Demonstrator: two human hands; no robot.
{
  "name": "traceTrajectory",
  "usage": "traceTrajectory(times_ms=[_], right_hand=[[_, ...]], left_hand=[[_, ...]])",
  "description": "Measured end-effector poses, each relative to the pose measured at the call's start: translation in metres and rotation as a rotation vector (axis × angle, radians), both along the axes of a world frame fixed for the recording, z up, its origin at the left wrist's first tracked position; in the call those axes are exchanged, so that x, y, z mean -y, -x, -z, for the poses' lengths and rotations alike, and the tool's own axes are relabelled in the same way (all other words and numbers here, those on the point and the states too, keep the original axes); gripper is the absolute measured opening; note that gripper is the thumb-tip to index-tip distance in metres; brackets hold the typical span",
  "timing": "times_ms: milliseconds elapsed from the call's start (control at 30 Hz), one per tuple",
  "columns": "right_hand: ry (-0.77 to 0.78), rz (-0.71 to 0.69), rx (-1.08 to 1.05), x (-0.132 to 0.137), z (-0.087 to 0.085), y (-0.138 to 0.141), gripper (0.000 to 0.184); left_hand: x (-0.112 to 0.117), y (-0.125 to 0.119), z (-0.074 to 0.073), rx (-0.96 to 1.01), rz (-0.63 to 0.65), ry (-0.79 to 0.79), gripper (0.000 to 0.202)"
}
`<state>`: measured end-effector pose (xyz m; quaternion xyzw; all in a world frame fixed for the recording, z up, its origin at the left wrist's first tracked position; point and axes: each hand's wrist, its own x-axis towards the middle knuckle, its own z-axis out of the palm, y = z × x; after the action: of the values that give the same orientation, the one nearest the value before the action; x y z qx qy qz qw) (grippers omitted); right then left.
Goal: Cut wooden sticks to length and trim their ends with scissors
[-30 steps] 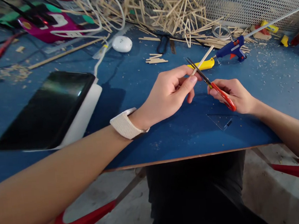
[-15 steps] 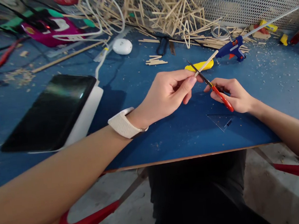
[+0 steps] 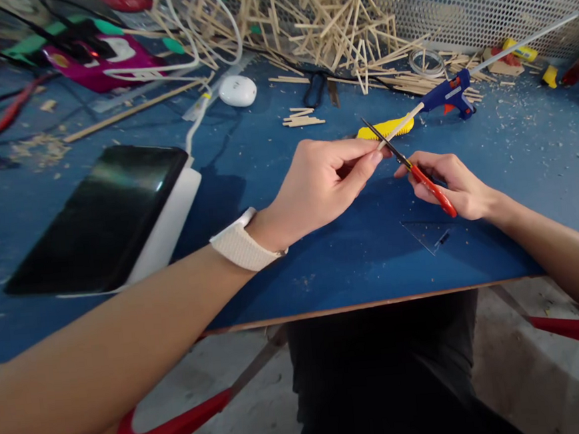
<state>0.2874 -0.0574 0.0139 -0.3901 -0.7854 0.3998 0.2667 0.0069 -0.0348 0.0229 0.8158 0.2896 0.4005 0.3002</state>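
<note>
Between thumb and fingers, my left hand [image 3: 326, 177] pinches a thin wooden stick [image 3: 409, 118], which points up and to the right. My right hand [image 3: 457, 184] grips red-handled scissors [image 3: 432, 189]. Their dark blades cross the stick just beyond my left fingertips; whether they have cut into it cannot be made out. Behind the stick lies a yellow box cutter [image 3: 387, 128], partly covered by it. A blue glue gun [image 3: 447, 94] with a long glue stick rests past the stick's far end. On the table below my right hand lies a clear set square [image 3: 427, 234].
A tablet [image 3: 104, 218] lies at the left, with a white earbud case [image 3: 237, 91] farther back. Several short cut sticks [image 3: 303, 117] sit mid-table. A big pile of wooden sticks [image 3: 329, 26] leans on the mesh panel [image 3: 483, 1]. A purple power strip [image 3: 111, 60] stands back left.
Both hands stay nearly in place. The scissors' handles have shifted very slightly right and down, and the blades remain across the stick.
</note>
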Motion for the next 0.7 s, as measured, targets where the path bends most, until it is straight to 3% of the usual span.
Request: traceTrajectory(times_ms=[167, 367, 533, 700], right_hand=[[-0.029, 0.032, -0.003, 0.001, 0.0, 0.005, 0.054], [-0.027, 0.082, -0.01, 0.001, -0.002, 0.009, 0.059], [-0.003, 0.084, -0.042, 0.0, -0.003, 0.009, 0.063], [-0.007, 0.068, -0.047, -0.001, -0.002, 0.008, 0.062]], left_hand=[[0.004, 0.0, 0.005, -0.085, -0.146, -0.178, 0.03], [0.004, 0.0, 0.003, -0.106, -0.137, -0.142, 0.031], [-0.005, 0.002, 0.003, 0.018, 0.005, -0.033, 0.034], [-0.02, 0.006, 0.003, 0.088, 0.241, 0.303, 0.043]])
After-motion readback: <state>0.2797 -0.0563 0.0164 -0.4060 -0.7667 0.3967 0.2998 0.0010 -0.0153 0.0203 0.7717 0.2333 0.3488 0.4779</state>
